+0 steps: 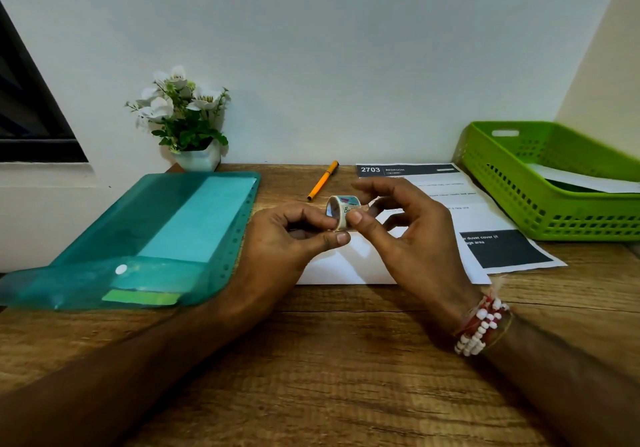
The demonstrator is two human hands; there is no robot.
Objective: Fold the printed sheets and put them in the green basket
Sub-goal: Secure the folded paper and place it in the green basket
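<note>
A small roll of patterned tape (343, 212) is held above the desk between both hands. My left hand (294, 239) pinches its near side with thumb and fingers. My right hand (405, 232) touches the roll with its thumb tip, the other fingers spread. Under the hands lies a white folded sheet (346, 266). A printed sheet (485, 218) headed "2703" lies flat behind it, partly hidden by my right hand. The green basket (519, 183) stands at the right rear with white paper (585, 182) inside.
A teal plastic folder (156, 239) lies on the left of the wooden desk (329, 360). An orange pen (322, 180) rests near the wall. A white pot of artificial flowers (190, 124) stands at the back left.
</note>
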